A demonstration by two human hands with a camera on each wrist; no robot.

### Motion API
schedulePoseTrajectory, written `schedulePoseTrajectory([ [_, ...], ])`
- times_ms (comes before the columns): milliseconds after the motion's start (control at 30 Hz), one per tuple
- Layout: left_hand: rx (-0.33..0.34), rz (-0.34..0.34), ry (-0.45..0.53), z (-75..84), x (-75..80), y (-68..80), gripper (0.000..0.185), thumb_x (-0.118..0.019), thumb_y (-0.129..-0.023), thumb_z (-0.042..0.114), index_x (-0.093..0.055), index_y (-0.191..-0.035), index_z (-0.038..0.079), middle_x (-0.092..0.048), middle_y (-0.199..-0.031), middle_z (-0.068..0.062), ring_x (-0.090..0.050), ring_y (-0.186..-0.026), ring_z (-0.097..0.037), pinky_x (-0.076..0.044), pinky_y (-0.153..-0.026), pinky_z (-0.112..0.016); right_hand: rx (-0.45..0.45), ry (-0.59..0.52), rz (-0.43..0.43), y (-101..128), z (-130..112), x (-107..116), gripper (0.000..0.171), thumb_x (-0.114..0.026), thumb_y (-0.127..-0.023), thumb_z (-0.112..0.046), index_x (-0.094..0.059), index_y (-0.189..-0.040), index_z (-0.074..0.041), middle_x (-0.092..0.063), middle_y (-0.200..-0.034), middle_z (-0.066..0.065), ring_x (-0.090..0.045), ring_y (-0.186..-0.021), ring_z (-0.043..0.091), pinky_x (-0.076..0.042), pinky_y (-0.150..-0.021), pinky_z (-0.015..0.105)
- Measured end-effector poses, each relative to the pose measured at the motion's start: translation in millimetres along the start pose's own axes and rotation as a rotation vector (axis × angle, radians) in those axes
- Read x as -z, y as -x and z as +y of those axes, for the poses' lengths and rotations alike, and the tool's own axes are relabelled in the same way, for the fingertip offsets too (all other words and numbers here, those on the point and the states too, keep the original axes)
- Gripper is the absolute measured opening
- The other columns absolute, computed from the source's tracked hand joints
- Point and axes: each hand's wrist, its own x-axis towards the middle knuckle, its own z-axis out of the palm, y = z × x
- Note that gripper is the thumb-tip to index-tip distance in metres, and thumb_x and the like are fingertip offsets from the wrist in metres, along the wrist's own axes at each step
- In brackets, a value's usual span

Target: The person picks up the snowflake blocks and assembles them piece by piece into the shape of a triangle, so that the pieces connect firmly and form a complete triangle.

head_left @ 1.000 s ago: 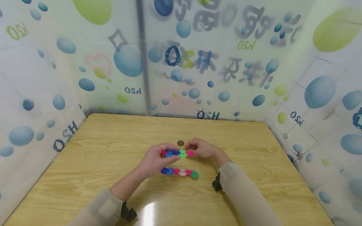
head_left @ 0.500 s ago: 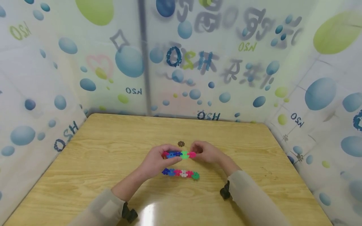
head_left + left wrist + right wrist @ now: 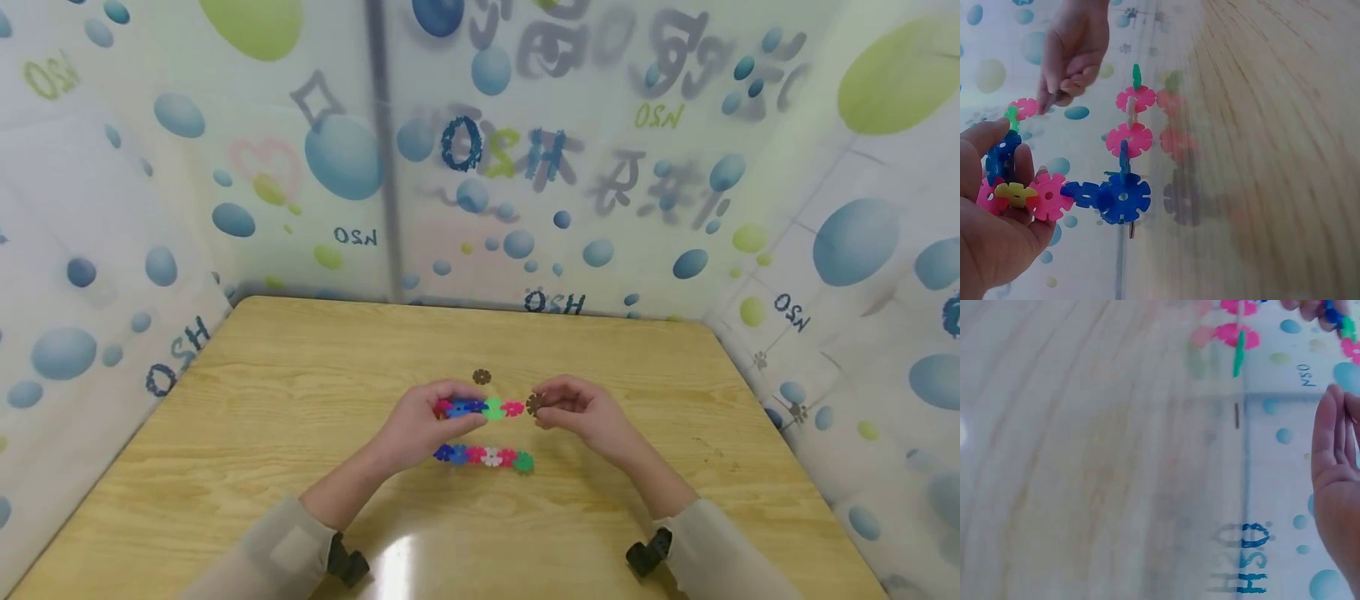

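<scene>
Chain (image 3: 480, 408) gripped in left hand (image 3: 416, 425), frame centre; brown disc (image 3: 535, 404) pinched by right hand (image 3: 581, 412); second chain (image 3: 483, 457) on table (image 3: 225, 433) below.

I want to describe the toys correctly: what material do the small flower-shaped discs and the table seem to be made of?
The held chain of discs looks like molded plastic: saturated pink, blue and green, thin, notched even edges, slight sheen. The brown disc pinched by the right hand seems the same kind. The table looks like wood or a wood-grain laminate; the glossy glare near its front edge leaves that open.

Printed curtain (image 3: 525, 208) around table: mirrored "H2O" repeated, large and small; blurred grey characters unreadable.
</scene>
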Motion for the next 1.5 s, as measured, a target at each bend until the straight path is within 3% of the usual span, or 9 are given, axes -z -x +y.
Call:
schedulePoseTrajectory([
  [200,-0.008,0.005,-0.019,2.1,-0.1,-0.6,0.029,-0.085,-0.099,0.033,-0.08,-0.126,0.025,-0.077,-0.133,-0.002,-0.053,-0.067,-0.012,-0.047,-0.059,-0.024,0.011,-0.065,-0.03,9.8,-12.1,1.8,0.043,-0.071,-0.107,-0.009,-0.062,-0.146,0.007,-0.081,-0.12,-0.002,-0.081,-0.105,0.015,-0.065,-0.099,0.05],
  [333,-0.013,0.005,-0.015,2.6,-0.6,-1.0,0.029,-0.085,-0.099,0.032,-0.08,-0.126,0.024,-0.077,-0.133,-0.003,-0.06,-0.074,-0.013,-0.051,-0.063,-0.024,0.006,-0.065,-0.038,12.4,-15.1,1.9,0.043,-0.072,-0.107,-0.011,-0.063,-0.145,0.007,-0.083,-0.117,-0.003,-0.082,-0.104,0.015,-0.065,-0.098,0.051],
  [767,-0.01,-0.011,0.01,2.1,-1.9,-1.2,0.03,-0.084,-0.099,0.032,-0.08,-0.127,0.024,-0.076,-0.134,-0.003,-0.064,-0.083,-0.017,-0.055,-0.067,-0.025,0.01,-0.089,-0.027,12.0,-13.3,-2.7,0.043,-0.073,-0.107,-0.013,-0.065,-0.144,0.007,-0.083,-0.117,-0.003,-0.082,-0.104,0.015,-0.065,-0.098,0.05],
  [1100,0.006,-0.002,0.012,1.4,-4.2,-2.5,0.038,-0.086,-0.097,0.035,-0.08,-0.132,0.02,-0.075,-0.14,0.001,-0.069,-0.126,-0.021,-0.06,-0.095,-0.032,-0.005,-0.114,-0.016,11.0,-14.1,-9.5,0.045,-0.072,-0.107,-0.012,-0.063,-0.146,0.009,-0.083,-0.121,-0.004,-0.082,-0.106,0.016,-0.067,-0.093,0.036],
  [1500,0.0,0.049,0.006,1.3,-8.7,-3.0,0.034,-0.087,-0.097,0.032,-0.082,-0.128,0.021,-0.079,-0.128,0.001,-0.07,-0.106,-0.016,-0.06,-0.082,-0.027,0.061,-0.194,0.071,12.6,-11.5,-20.2,0.033,-0.072,-0.106,-0.006,-0.072,-0.138,0.003,-0.083,-0.118,-0.006,-0.083,-0.104,0.015,-0.067,-0.09,0.036],
])
